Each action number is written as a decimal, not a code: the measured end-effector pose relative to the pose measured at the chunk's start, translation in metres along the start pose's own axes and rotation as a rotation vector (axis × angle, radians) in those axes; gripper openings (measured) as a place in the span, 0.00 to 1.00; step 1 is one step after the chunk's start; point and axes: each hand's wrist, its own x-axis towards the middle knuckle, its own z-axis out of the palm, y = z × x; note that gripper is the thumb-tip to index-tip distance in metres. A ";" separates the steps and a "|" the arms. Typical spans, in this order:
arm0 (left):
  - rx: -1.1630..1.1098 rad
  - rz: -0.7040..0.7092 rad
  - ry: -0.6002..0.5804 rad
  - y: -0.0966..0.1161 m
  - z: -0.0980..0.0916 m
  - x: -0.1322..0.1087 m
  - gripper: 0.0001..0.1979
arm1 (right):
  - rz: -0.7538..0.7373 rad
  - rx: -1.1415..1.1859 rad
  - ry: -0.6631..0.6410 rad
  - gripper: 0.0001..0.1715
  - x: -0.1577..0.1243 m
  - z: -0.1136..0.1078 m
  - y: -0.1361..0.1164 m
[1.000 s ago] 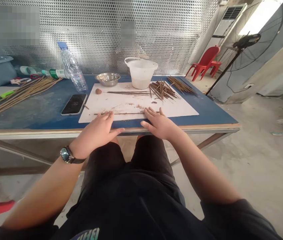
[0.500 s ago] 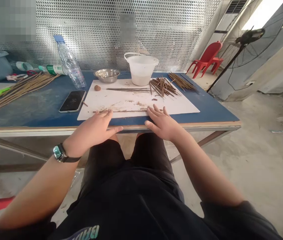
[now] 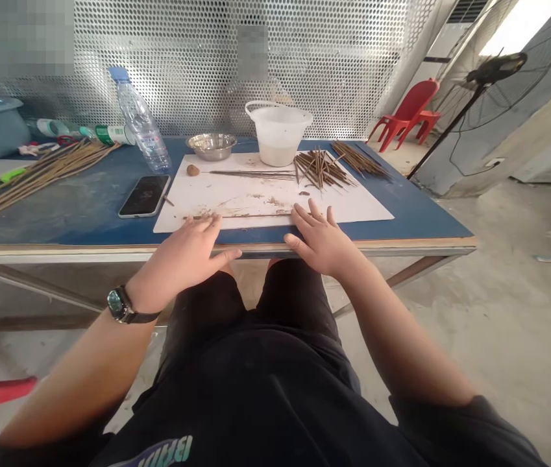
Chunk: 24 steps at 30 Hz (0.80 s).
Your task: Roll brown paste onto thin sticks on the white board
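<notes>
Where the blue desk (image 3: 61, 214) spans the view, a white sheet (image 3: 353, 204) lies flat on it, close to the front edge. Far left on the desk: bundle of long canes (image 3: 36, 175), lying flat. White bucket (image 3: 279, 133) stands at the sheet's far edge. Clear water bottle (image 3: 141, 123) stands upright, left of the sheet.

Left grip (image 3: 182, 259), watch (image 3: 118, 305) on its wrist, is palm down and open, fingertips on the sheet's near edge. Right grip (image 3: 321, 243) is likewise flat and open, fingers spread, clasping nothing.

Heap of short brown sticks (image 3: 321, 170) on the sheet, just right of the bucket. Dark phone (image 3: 145, 195) face up on the desk, just beside the sheet's left edge. Steel bowl (image 3: 211, 146) left of the bucket.

Thin stick (image 3: 256, 216) lies along the sheet's near edge, running between the two grips, its ends under their fingertips. Small brown lump (image 3: 193, 170) near the sheet's far left corner.
</notes>
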 end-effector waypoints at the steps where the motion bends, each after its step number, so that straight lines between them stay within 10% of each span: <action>1: -0.010 0.009 0.006 0.000 0.002 -0.001 0.48 | -0.014 0.003 0.005 0.64 0.000 0.000 -0.003; 10: -0.024 -0.010 -0.078 -0.002 0.001 0.037 0.49 | 0.005 0.005 -0.043 0.62 0.041 -0.003 -0.022; 19: 0.013 0.011 -0.073 0.007 0.003 0.004 0.52 | 0.000 -0.027 -0.022 0.67 0.006 -0.002 -0.025; 24: 0.022 -0.040 -0.097 0.007 -0.001 0.024 0.51 | 0.062 -0.028 -0.035 0.59 0.031 -0.004 -0.026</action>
